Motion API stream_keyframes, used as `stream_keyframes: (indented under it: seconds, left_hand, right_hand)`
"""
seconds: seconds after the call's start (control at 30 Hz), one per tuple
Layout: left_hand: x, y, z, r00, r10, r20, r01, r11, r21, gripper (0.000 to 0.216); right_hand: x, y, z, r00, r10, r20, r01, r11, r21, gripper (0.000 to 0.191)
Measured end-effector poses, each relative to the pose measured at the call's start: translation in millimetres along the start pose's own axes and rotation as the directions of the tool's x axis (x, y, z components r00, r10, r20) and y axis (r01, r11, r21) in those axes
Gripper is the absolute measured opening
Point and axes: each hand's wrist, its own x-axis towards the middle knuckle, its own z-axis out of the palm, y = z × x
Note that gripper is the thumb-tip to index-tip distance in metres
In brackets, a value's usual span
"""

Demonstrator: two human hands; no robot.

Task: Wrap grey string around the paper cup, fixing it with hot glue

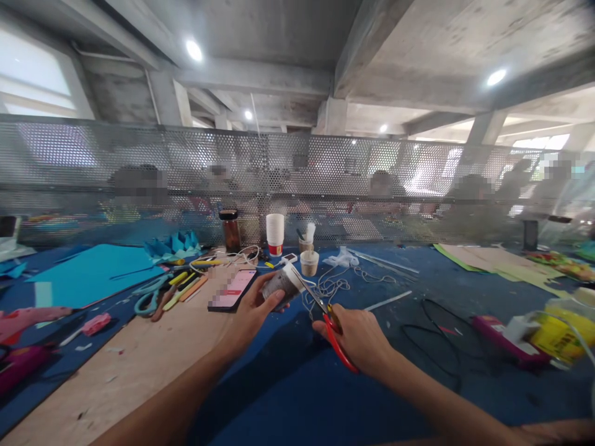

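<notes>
While holding a grey cup [284,287] in the left hand [258,303] and scissors [330,327] in the right hand [360,331]: near the far edge of the table [288,396], nested white cups [275,229]; lidded brown jar [231,232], contents unclear.

— What is laid out on the left?
— A blue paper sheet [93,272] is spread on the blue table [279,409], and jagged-cut blue paper [179,246] is placed near its far right corner. A pink glue gun [35,317] is seen by the left edge.
— And on the wooden board [134,371]?
— A phone [236,291] is laid at its edge, pinkish screen lit.
— Farther back?
— A lidded brown jar [231,233] is stood before a perforated metal screen [302,161].
— On the right?
— Pale green and pinkish sheets [497,261] are piled, and a yellow-marked bottle [560,334] is blurred.
</notes>
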Motion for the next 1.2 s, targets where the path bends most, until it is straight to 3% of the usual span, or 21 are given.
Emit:
stream_keyframes:
  seconds: [0.4,1.2]
  left_hand:
    - [-3.0,6.5,2.6,0.998,0.054,-0.043,-0.045,0.980,0.193,0.063]
    - [-4.4,6.9,5.8,0.996,0.082,-0.032,-0.076,0.985,0.153,0.061]
  right_hand:
    - [-1.6,2.5,2.2,1.000,-0.019,-0.019,0.020,0.999,0.048,0.052]
    - [-0.5,0.4,-2.6,1.000,0.016,0.018,-0.016,0.999,0.040,0.049]
